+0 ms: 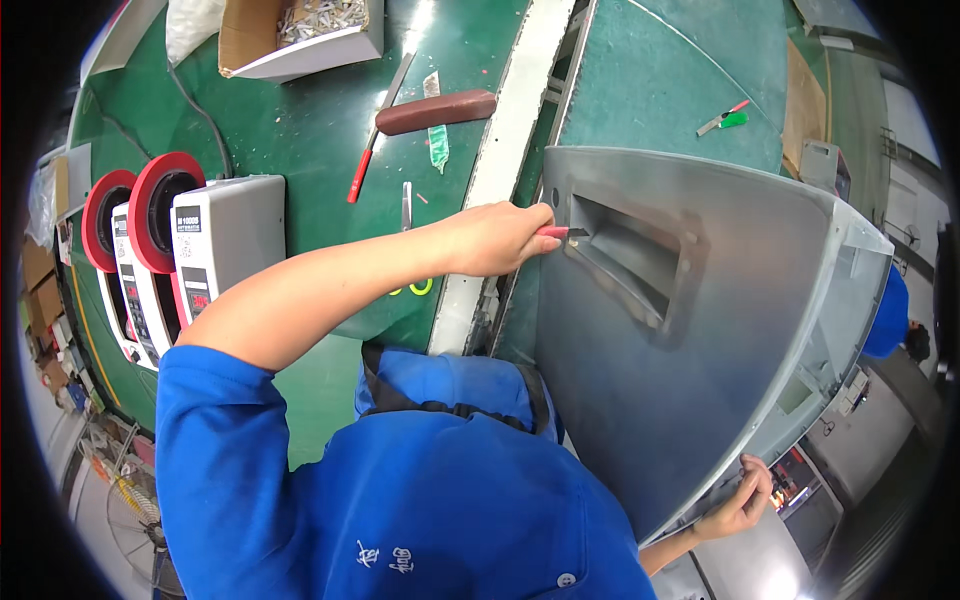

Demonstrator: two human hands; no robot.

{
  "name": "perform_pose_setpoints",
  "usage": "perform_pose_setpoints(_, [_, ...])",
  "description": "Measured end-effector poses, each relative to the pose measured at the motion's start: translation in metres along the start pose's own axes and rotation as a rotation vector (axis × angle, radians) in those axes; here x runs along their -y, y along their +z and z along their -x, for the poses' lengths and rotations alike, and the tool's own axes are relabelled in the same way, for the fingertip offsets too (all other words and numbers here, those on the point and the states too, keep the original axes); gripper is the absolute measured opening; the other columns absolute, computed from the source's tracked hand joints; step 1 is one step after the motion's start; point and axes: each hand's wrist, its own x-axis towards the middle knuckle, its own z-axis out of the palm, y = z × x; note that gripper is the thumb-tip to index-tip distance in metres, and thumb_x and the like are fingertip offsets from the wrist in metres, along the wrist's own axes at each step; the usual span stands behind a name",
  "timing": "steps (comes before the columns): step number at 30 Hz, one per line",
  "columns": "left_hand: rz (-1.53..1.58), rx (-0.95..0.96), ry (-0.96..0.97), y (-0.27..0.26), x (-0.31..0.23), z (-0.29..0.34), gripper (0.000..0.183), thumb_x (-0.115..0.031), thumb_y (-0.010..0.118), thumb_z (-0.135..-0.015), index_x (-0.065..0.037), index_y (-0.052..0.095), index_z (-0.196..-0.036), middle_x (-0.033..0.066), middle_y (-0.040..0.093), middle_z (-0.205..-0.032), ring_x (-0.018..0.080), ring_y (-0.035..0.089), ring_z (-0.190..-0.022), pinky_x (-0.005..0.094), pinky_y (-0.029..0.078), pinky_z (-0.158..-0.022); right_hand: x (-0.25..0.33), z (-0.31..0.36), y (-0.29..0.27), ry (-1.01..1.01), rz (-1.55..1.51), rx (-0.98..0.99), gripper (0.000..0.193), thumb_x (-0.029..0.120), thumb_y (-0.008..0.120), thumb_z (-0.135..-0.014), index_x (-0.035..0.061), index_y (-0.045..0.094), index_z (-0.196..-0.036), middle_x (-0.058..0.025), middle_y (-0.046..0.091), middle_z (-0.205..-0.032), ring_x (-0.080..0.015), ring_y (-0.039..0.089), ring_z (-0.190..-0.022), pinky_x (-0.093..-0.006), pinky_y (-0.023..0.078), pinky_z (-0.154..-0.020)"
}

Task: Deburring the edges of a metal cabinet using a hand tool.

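Observation:
A large grey housing [640,400], with a smooth front panel and open-sided back, stands tilted at my right. Its panel has a long recessed slot [640,262] framed by a darker, rubbed-looking band. My left hand [505,240] is closed round a small red-handled tool [553,232]; its short dark blade meets the slot's near left corner. Whether it is a knife or a scraper I cannot make out. Down at the housing's lower right edge, my right hand [735,505] has its fingers bent, the tips against the rim. The palm side is partly hidden.
On the green bench at left lie a brown bar [437,112], a red-handled file [370,150] and scissors [407,207]. Two tape dispensers [230,225] with red reels stand beyond my left arm. A cardboard box [310,45] holds small pieces. Small red and green tools [725,119] lie behind the housing.

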Motion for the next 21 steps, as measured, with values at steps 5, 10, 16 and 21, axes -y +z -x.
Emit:
perform_pose_setpoints(5, [-0.162, 0.062, -0.044, -0.001, -0.015, 0.002, 0.028, -0.031, 0.035, -0.089, -0.004, 0.042, -0.089, 0.0190, 0.051, -0.059, 0.0381, 0.052, -0.060, 0.0448, 0.039, -0.055, 0.002, -0.001, 0.001, 0.011, 0.009, 0.007, 0.017, 0.006, 0.038, -0.085, -0.0041, 0.050, -0.077, -0.0126, 0.054, -0.083, -0.0151, 0.047, -0.076, -0.0270, 0.036, -0.072])
perform_pose_setpoints(10, [-0.307, 0.156, -0.021, -0.002, -0.019, -0.005, 0.023, -0.023, 0.037, -0.087, 0.000, 0.041, -0.089, 0.0195, 0.052, -0.059, 0.0374, 0.053, -0.058, 0.0450, 0.040, -0.054, 0.005, -0.002, 0.003, -0.006, 0.076, 0.004, 0.012, 0.001, 0.038, -0.082, -0.0040, 0.049, -0.079, -0.0153, 0.053, -0.079, -0.0199, 0.049, -0.075, -0.0296, 0.039, -0.068])
perform_pose_setpoints(16, [-0.412, 0.251, 0.071, -0.010, -0.025, -0.012, 0.015, -0.004, 0.043, -0.074, 0.003, 0.040, -0.087, 0.0184, 0.056, -0.064, 0.0345, 0.057, -0.062, 0.0429, 0.043, -0.056, 0.009, -0.001, 0.005, 0.004, 0.061, -0.010, 0.012, 0.002, 0.039, -0.082, -0.0040, 0.049, -0.079, -0.0153, 0.052, -0.078, -0.0202, 0.050, -0.075, -0.0296, 0.039, -0.069])
perform_pose_setpoints(21, [-0.432, 0.293, 0.055, -0.012, -0.027, -0.014, 0.017, -0.003, 0.043, -0.074, 0.004, 0.039, -0.089, 0.0186, 0.056, -0.065, 0.0345, 0.057, -0.063, 0.0421, 0.044, -0.057, 0.010, -0.001, 0.005, 0.009, 0.062, -0.013, 0.013, 0.003, 0.039, -0.083, -0.0037, 0.049, -0.078, -0.0144, 0.053, -0.079, -0.0188, 0.049, -0.075, -0.0287, 0.038, -0.069])
